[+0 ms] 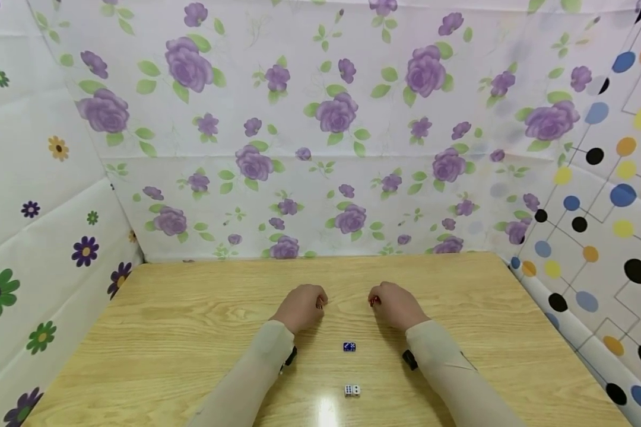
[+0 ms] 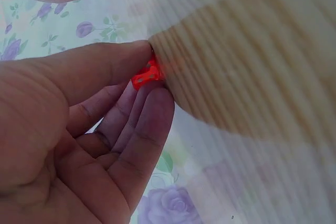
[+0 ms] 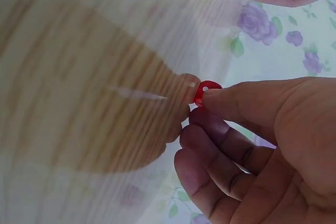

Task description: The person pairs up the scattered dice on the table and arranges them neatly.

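My left hand (image 1: 301, 307) pinches a red die (image 2: 147, 75) between thumb and fingers, low over the wooden table (image 1: 192, 332). Opposite it, my right hand (image 1: 397, 305) pinches another red die (image 3: 207, 93), its fingertips right at the tabletop. A gap separates the two hands. Nearer to me, between the forearms, two blue dice (image 1: 349, 347) sit side by side. Closer still lies a pair of white dice (image 1: 352, 391), also side by side, one showing six dots on top.
A white cloth with purple roses (image 1: 336, 112) hangs behind the table. Flowered cloth (image 1: 43, 207) flanks it on the left, dotted cloth (image 1: 593, 225) on the right. Dark wrist devices (image 1: 410, 359) show under the sleeves.
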Tool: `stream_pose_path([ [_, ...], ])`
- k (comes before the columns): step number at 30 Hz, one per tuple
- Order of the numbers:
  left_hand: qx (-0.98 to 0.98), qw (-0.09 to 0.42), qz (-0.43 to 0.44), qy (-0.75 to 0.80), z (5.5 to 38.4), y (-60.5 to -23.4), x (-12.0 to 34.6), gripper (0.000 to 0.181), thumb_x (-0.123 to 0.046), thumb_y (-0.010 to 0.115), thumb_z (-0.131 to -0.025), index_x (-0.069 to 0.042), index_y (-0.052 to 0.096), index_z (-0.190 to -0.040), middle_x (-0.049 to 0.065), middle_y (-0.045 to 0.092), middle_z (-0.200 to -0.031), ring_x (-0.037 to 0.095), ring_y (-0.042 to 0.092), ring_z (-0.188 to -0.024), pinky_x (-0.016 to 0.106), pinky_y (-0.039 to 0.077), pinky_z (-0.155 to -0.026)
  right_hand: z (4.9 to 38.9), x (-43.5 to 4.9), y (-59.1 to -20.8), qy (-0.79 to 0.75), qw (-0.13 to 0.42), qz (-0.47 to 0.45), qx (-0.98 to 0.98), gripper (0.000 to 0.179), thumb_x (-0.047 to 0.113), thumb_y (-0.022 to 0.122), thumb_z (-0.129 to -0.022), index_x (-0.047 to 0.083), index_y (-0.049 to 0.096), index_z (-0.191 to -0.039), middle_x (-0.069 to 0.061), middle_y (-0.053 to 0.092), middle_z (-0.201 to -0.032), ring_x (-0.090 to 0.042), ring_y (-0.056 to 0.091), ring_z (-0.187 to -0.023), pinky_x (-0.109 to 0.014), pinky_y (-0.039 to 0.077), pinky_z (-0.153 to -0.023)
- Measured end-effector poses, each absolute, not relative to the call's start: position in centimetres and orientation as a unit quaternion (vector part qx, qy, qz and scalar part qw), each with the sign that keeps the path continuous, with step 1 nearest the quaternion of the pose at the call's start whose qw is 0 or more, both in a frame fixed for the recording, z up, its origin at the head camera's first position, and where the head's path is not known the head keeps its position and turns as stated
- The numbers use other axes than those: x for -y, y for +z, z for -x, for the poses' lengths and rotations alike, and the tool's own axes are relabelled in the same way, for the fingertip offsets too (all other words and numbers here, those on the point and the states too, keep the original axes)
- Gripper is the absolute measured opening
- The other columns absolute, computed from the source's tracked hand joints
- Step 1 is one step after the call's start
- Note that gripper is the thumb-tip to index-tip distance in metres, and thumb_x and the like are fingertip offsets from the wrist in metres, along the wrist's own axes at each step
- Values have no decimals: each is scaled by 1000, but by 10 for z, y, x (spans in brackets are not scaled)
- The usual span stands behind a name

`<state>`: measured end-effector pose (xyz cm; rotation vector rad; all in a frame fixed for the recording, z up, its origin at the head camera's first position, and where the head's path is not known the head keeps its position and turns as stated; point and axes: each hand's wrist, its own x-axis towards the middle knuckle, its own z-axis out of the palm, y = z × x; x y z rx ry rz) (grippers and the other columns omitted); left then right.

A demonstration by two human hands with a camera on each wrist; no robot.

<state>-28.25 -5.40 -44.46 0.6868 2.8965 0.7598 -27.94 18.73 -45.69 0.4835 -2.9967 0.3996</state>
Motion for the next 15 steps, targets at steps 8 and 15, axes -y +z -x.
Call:
stream_pose_path([
  [8, -939, 42, -235, 249, 283, -444, 56, 23, -5, 66, -85, -6, 69, -107, 4, 64, -98, 14, 57, -84, 34, 49, -80, 279, -189, -456, 131, 34, -153, 979, 10, 10, 66, -87, 15, 72, -94, 1, 60, -84, -12, 55, -73, -33, 50, -70],
  [15, -944, 35, -231, 234, 283, -445, 62, 24, -10, 68, -84, -7, 68, -108, 3, 62, -97, 14, 57, -83, 35, 49, -78, 278, -190, -459, 147, 22, -140, 979, 12, 11, 67, -86, 13, 67, -98, 4, 57, -81, -9, 51, -71, -31, 46, -67],
])
